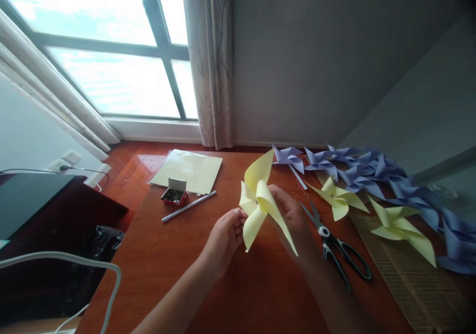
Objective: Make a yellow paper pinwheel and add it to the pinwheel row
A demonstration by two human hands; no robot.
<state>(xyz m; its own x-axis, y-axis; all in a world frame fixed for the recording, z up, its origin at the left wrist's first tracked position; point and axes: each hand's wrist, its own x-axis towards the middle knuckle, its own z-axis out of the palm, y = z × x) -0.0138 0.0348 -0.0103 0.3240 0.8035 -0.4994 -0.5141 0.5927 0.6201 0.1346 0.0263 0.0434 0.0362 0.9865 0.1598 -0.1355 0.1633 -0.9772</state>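
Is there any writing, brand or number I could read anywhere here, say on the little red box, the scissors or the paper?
No text can be read.
Red box: no lettering shows; too small to tell.
Scissors: no brand visible.
Yellow pinwheel, held by the left hand and right hand: plain.
Yellow sheets: blank.
Wall sockets: no readable marks.

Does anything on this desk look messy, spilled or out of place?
Little stands out. Tiny pale specks lie scattered on the wooden table beside the black-handled scissors, which lie open. Both hands, left hand and right hand, hold the yellow paper pinwheel.
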